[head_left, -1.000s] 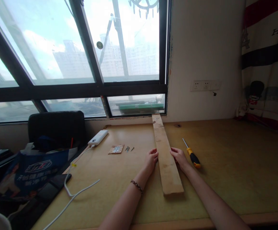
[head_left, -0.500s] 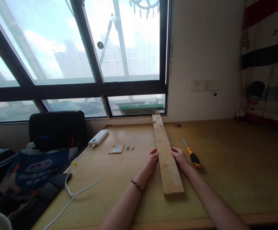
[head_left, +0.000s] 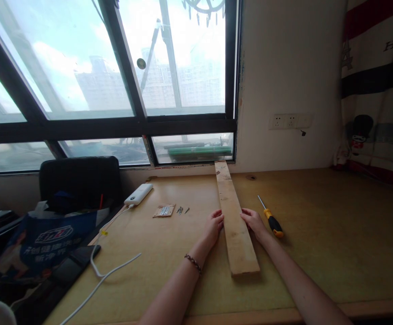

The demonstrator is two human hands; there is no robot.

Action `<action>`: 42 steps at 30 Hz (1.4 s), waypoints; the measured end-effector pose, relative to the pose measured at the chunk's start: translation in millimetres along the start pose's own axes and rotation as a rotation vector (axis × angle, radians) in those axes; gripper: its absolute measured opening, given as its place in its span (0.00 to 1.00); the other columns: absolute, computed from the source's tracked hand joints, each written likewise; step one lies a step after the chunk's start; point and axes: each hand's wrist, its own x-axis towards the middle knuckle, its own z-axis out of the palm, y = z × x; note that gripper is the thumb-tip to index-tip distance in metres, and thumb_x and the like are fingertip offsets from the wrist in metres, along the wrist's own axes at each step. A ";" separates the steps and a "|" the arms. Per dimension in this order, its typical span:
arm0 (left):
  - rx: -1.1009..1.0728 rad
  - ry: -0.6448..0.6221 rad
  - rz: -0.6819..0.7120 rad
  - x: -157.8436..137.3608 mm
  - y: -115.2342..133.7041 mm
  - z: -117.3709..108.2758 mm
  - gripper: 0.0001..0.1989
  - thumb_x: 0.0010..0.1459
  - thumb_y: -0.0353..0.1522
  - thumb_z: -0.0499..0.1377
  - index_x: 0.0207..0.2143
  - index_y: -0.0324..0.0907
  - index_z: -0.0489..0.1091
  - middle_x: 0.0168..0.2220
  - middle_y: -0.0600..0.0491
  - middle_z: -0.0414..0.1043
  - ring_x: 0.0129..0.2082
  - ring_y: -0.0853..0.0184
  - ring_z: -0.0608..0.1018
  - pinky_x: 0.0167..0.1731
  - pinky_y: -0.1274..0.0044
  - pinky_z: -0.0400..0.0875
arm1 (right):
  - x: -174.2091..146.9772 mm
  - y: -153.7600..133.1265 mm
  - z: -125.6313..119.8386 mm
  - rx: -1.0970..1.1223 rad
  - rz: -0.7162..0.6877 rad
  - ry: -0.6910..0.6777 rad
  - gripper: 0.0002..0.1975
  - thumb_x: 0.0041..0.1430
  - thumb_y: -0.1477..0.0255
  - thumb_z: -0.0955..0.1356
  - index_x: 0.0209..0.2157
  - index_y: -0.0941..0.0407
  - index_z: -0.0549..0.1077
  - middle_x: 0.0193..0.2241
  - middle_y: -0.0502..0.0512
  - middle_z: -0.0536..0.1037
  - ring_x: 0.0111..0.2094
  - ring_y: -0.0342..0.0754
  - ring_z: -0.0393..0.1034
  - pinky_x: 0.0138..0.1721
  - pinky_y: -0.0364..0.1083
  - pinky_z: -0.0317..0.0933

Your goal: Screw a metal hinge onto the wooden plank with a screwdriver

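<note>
A long wooden board (head_left: pixel 238 232) lies lengthwise on the table, its far end at the wall under the window. My left hand (head_left: pixel 214 224) grips its left edge near the middle, fingers closed against the side. Opposite it, my right hand (head_left: pixel 253 221) holds the right edge, thumb and fingers pressed on the wood. To the right of my right hand lies a screwdriver (head_left: pixel 273 222) with a yellow and black handle. Left of the board are several screws (head_left: pixel 180 210) and a small wood piece with a metal hinge (head_left: pixel 164 211) on it.
A white power bank (head_left: pixel 138 195) with a white cable (head_left: pixel 96 266) lies by the table's left edge. Beyond that edge stand a black chair (head_left: pixel 81 178) and a blue bag (head_left: pixel 47 246). The wall has sockets (head_left: pixel 290 121); a curtain (head_left: pixel 375 90) hangs at right.
</note>
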 end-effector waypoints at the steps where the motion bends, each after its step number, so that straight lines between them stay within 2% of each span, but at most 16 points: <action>1: 0.013 0.006 0.000 0.1 0.0 0.4 0.13 0.43 0.22 0.58 0.35 0.35 0.69 0.38 0.44 0.74 0.36 0.65 0.76 0.40 0.74 0.70 | 1.1 0.7 -1.0 -0.042 -0.028 0.015 0.19 0.44 0.68 0.67 0.40 0.60 0.73 0.33 0.57 0.78 0.24 0.46 0.68 0.17 0.40 0.56; 3: 0.049 0.006 0.003 1.1 0.1 0.4 0.13 0.43 0.23 0.58 0.35 0.35 0.69 0.38 0.44 0.74 0.36 0.65 0.76 0.40 0.74 0.70 | 3.1 1.9 -3.6 -0.169 -0.109 0.070 0.17 0.44 0.68 0.67 0.37 0.60 0.74 0.34 0.58 0.78 0.31 0.49 0.71 0.27 0.44 0.63; 5: 0.131 -0.019 0.026 2.3 1.1 -1.1 0.12 0.44 0.24 0.58 0.35 0.36 0.70 0.38 0.44 0.74 0.36 0.65 0.76 0.39 0.74 0.69 | 4.0 2.3 -6.5 -0.327 -0.192 0.131 0.16 0.46 0.66 0.67 0.37 0.59 0.74 0.35 0.59 0.78 0.36 0.52 0.71 0.37 0.46 0.63; 7: 0.296 -0.041 0.100 3.0 3.6 -4.1 0.12 0.46 0.27 0.58 0.36 0.37 0.70 0.38 0.45 0.74 0.36 0.64 0.76 0.38 0.74 0.69 | 3.1 1.3 -9.1 -0.468 -0.256 0.173 0.16 0.50 0.63 0.65 0.37 0.58 0.74 0.35 0.59 0.77 0.38 0.52 0.70 0.40 0.47 0.61; 9: 0.526 -0.029 0.227 2.8 7.7 -8.5 0.11 0.48 0.31 0.57 0.35 0.39 0.71 0.36 0.46 0.75 0.35 0.64 0.75 0.37 0.75 0.68 | 1.1 -0.6 -10.9 -0.577 -0.317 0.190 0.16 0.54 0.62 0.62 0.38 0.57 0.74 0.35 0.60 0.77 0.38 0.52 0.70 0.40 0.46 0.60; 13: 0.954 0.086 0.440 2.3 20.6 -21.4 0.13 0.53 0.36 0.52 0.32 0.40 0.73 0.29 0.48 0.75 0.29 0.67 0.74 0.30 0.78 0.65 | -1.8 -3.1 -13.1 -0.716 -0.399 0.228 0.17 0.58 0.63 0.59 0.36 0.58 0.73 0.35 0.60 0.76 0.38 0.51 0.70 0.40 0.45 0.59; 16: 1.191 0.209 0.487 4.9 33.0 -34.2 0.15 0.55 0.37 0.50 0.30 0.39 0.74 0.22 0.51 0.72 0.23 0.69 0.72 0.27 0.79 0.61 | -1.4 -2.1 -14.5 -0.767 -0.434 0.269 0.15 0.57 0.65 0.59 0.37 0.58 0.72 0.35 0.59 0.76 0.37 0.50 0.70 0.38 0.44 0.59; 19: 1.346 0.378 0.485 9.5 44.3 -47.8 0.14 0.54 0.38 0.51 0.31 0.39 0.74 0.23 0.51 0.72 0.24 0.69 0.71 0.28 0.78 0.59 | -2.2 -1.7 -15.8 -0.801 -0.483 0.305 0.13 0.57 0.67 0.60 0.36 0.58 0.72 0.34 0.59 0.76 0.34 0.49 0.69 0.34 0.43 0.57; 21: 1.410 0.456 0.470 12.0 50.0 -55.8 0.14 0.53 0.39 0.52 0.29 0.40 0.74 0.25 0.50 0.73 0.26 0.68 0.72 0.28 0.78 0.58 | -4.5 -3.2 -16.1 -0.830 -0.488 0.326 0.14 0.57 0.65 0.60 0.30 0.57 0.72 0.28 0.57 0.76 0.28 0.47 0.68 0.29 0.42 0.55; 24: 1.469 0.521 0.464 13.4 56.5 -65.0 0.17 0.53 0.42 0.51 0.24 0.41 0.72 0.24 0.50 0.72 0.26 0.68 0.71 0.27 0.78 0.57 | -9.8 -7.4 -15.5 -0.897 -0.462 0.373 0.23 0.58 0.58 0.58 0.18 0.57 0.69 0.16 0.54 0.72 0.18 0.43 0.60 0.23 0.42 0.47; 26: 1.494 0.561 0.476 13.3 60.4 -69.9 0.20 0.55 0.43 0.48 0.21 0.41 0.70 0.22 0.51 0.71 0.24 0.68 0.71 0.26 0.78 0.56 | -13.1 -10.2 -14.6 -0.925 -0.462 0.380 0.27 0.58 0.56 0.56 0.14 0.57 0.66 0.13 0.53 0.69 0.16 0.41 0.55 0.22 0.43 0.43; 29: 1.519 0.638 0.488 13.2 66.4 -77.9 0.24 0.58 0.43 0.43 0.19 0.41 0.68 0.21 0.50 0.71 0.23 0.68 0.70 0.25 0.77 0.55 | -16.2 -12.7 -13.5 -0.919 -0.478 0.365 0.30 0.59 0.54 0.53 0.12 0.57 0.64 0.11 0.53 0.67 0.15 0.40 0.51 0.22 0.43 0.41; 34: 1.585 0.784 0.461 10.3 77.0 -98.6 0.22 0.59 0.41 0.42 0.25 0.41 0.70 0.26 0.47 0.72 0.26 0.65 0.72 0.23 0.76 0.53 | -17.2 -13.2 -13.2 -0.903 -0.498 0.363 0.31 0.59 0.54 0.53 0.11 0.57 0.62 0.10 0.52 0.65 0.15 0.40 0.49 0.22 0.43 0.41; 38: 1.654 0.725 0.517 3.8 85.4 -116.7 0.16 0.57 0.37 0.46 0.33 0.40 0.71 0.31 0.47 0.73 0.31 0.63 0.72 0.27 0.76 0.58 | -18.1 -14.2 -11.3 -0.904 -0.494 0.340 0.30 0.59 0.55 0.54 0.12 0.57 0.63 0.11 0.52 0.66 0.16 0.40 0.52 0.22 0.43 0.43; 40: 1.699 0.658 0.587 0.7 87.7 -122.3 0.14 0.56 0.36 0.48 0.34 0.41 0.71 0.33 0.48 0.72 0.35 0.63 0.71 0.33 0.75 0.60 | -19.4 -15.2 -9.8 -0.893 -0.482 0.311 0.29 0.59 0.55 0.54 0.13 0.57 0.64 0.12 0.52 0.67 0.16 0.40 0.55 0.23 0.42 0.44; 42: 1.741 0.617 0.587 -1.0 87.9 -124.8 0.13 0.55 0.36 0.49 0.33 0.41 0.72 0.35 0.48 0.72 0.38 0.62 0.71 0.38 0.74 0.61 | -21.0 -16.3 -8.5 -0.881 -0.475 0.280 0.29 0.59 0.55 0.54 0.13 0.57 0.65 0.13 0.53 0.69 0.17 0.41 0.57 0.23 0.42 0.45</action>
